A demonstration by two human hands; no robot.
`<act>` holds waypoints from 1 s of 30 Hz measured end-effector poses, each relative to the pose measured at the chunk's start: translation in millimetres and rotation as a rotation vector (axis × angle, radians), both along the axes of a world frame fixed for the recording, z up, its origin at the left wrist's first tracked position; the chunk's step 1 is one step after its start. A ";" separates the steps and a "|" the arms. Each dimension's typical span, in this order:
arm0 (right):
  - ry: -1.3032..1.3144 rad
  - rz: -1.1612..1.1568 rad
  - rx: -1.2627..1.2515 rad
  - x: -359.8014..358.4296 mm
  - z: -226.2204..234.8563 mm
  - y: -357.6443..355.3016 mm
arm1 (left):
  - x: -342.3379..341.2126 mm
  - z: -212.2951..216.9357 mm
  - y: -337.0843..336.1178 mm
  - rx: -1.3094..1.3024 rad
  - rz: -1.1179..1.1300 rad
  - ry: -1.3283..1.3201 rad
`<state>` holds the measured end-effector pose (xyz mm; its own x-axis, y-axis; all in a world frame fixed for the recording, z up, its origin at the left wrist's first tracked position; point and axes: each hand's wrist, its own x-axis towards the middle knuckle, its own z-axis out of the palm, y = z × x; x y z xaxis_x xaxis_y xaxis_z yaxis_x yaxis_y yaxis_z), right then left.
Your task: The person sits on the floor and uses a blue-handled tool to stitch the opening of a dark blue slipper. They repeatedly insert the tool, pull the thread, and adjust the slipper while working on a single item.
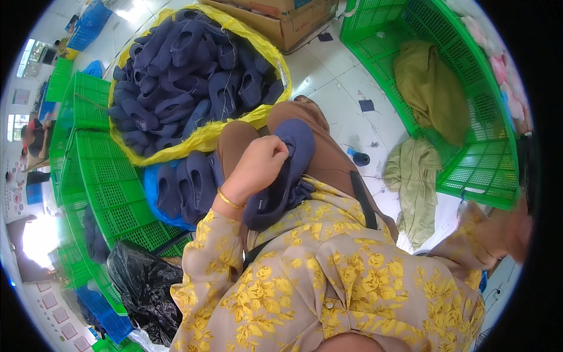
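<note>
A navy slipper (302,144) lies slantwise across my lap, its sole end towards my waist. My left hand (261,165), with a gold bangle at the wrist, is closed on the slipper's upper edge near the opening. Crumpled navy cloth (300,195) bunches beside the slipper at my waist. Out at the far right rim, my right hand (516,230) is stretched away from my body and smeared by motion, so its fingers cannot be made out. More navy slippers (200,182) stand in a blue bag beside my left thigh.
A yellow sack (280,111) heaped with navy slippers (176,76) stands ahead. Green crates (117,182) line the left, near a black plastic bag (143,281). At right, a green crate (492,188) holds olive cloth (431,88). A thread spool (360,158) lies on the floor.
</note>
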<state>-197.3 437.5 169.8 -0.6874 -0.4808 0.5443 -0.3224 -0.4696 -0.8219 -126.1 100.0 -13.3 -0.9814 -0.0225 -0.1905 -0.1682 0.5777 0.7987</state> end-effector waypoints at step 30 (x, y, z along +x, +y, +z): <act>-1.468 -0.318 -0.282 -69.3 -340.5 3.1 | 21.3 -10.4 -23.2 1.155 0.264 -0.338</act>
<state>-266.6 440.6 -170.8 -0.7353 -0.2148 -0.6428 0.5573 -0.7314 -0.3931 -104.8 76.8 -23.7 -0.8700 0.1369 -0.4737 -0.4698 -0.5214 0.7123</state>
